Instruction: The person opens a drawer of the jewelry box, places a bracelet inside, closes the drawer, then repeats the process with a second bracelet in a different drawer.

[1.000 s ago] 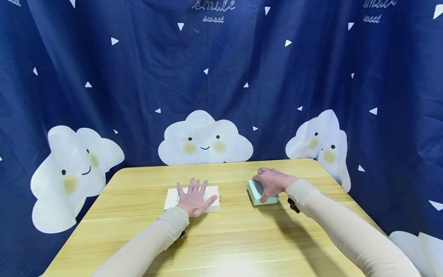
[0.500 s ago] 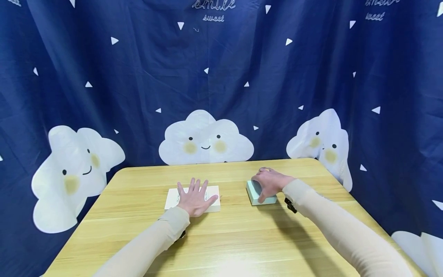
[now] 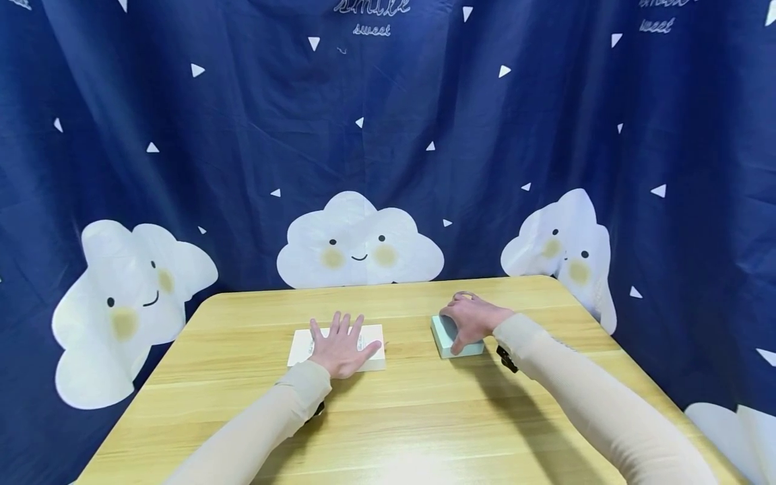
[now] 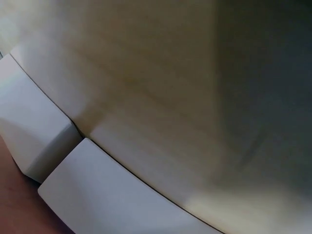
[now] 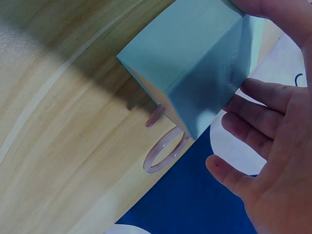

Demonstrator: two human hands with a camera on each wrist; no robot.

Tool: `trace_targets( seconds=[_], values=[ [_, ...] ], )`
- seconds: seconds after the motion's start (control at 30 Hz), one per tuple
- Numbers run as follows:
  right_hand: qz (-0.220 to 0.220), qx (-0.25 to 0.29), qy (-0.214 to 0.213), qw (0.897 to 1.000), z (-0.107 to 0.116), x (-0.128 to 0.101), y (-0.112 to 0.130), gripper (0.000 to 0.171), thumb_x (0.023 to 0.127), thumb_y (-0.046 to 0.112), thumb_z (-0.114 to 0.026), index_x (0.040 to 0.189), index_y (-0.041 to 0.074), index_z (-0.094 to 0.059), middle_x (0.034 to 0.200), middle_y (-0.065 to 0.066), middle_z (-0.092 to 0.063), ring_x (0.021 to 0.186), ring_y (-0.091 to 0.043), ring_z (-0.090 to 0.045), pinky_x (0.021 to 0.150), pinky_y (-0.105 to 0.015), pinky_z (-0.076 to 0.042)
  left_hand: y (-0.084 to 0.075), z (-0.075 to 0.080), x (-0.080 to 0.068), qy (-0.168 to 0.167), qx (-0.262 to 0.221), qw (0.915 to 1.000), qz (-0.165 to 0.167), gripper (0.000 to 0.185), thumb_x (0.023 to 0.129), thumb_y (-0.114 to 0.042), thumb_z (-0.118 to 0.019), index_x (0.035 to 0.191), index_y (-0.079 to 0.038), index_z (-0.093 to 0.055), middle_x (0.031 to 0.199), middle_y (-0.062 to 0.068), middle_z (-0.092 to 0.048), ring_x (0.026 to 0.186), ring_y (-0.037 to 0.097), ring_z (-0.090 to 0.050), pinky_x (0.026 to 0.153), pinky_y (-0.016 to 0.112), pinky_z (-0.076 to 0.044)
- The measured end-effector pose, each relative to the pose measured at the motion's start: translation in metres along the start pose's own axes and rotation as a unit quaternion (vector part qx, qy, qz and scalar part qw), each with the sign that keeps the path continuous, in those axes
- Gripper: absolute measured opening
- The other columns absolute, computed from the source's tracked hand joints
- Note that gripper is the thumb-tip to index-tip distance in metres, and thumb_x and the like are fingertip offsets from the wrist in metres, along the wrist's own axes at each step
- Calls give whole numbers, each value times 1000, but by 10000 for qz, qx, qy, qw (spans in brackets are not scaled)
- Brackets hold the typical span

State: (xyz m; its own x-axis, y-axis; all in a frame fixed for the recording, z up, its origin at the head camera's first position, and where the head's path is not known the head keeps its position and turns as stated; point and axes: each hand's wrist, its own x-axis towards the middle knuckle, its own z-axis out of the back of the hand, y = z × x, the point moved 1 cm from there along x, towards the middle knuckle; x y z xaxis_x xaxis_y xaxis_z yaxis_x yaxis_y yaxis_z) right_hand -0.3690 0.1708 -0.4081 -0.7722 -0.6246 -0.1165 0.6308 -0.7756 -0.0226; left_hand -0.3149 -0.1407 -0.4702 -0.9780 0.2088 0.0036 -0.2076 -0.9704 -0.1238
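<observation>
My left hand [image 3: 342, 345] lies flat, fingers spread, on top of a flat white box [image 3: 301, 348] on the wooden table [image 3: 400, 417]. The left wrist view shows only that white box's edge [image 4: 107, 195] up close against the wood. To the right, my right hand [image 3: 471, 318] arches over a small teal box [image 3: 444, 339], the thumb on its near side and the fingers over its far side. In the right wrist view the teal box [image 5: 195, 63] stands between the thumb and fingers [image 5: 263, 97]. A pink ring [image 5: 165, 151] lies on the table just behind it.
A dark blue curtain [image 3: 388, 135] printed with white clouds hangs close around the table's back and sides. The table's far edge [image 3: 388, 289] runs just beyond the boxes. Bare wood stretches between the two boxes and toward me.
My right hand and the teal box have shifted slightly to the left. The left hand stays flat on the white box.
</observation>
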Motion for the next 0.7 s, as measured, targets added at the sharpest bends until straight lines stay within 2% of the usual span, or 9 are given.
trace_targets(
  seconds=[0.37, 0.53, 0.7],
  values=[
    [-127, -74, 146, 9998, 2, -3, 0, 81, 65, 55, -88, 131, 15, -63, 123, -4, -66, 130, -32, -48, 114, -56, -33, 1, 4, 0, 137, -70, 9999, 4, 94, 92, -81, -23, 163, -20, -21, 167, 15, -23, 156, 37, -10, 110, 79, 8],
    [-74, -55, 144, 9999, 3, -6, 1, 86, 66, 56, -88, 135, 14, -61, 130, -7, -64, 135, -35, -45, 116, -60, -29, 0, 7, 1, 122, -139, 9998, -36, 93, 93, -80, -28, 161, -17, -26, 165, 16, -28, 155, 38, -16, 111, 79, 4],
    [-16, -43, 106, 9999, 4, -10, 1, 96, 66, 59, -87, 142, 10, -56, 138, -10, -60, 137, -36, -44, 117, -59, -29, -2, 10, 3, -66, -174, 9998, -70, 91, 94, -78, -27, 159, -14, -32, 163, 18, -32, 153, 37, -23, 112, 79, -4]
  ],
)
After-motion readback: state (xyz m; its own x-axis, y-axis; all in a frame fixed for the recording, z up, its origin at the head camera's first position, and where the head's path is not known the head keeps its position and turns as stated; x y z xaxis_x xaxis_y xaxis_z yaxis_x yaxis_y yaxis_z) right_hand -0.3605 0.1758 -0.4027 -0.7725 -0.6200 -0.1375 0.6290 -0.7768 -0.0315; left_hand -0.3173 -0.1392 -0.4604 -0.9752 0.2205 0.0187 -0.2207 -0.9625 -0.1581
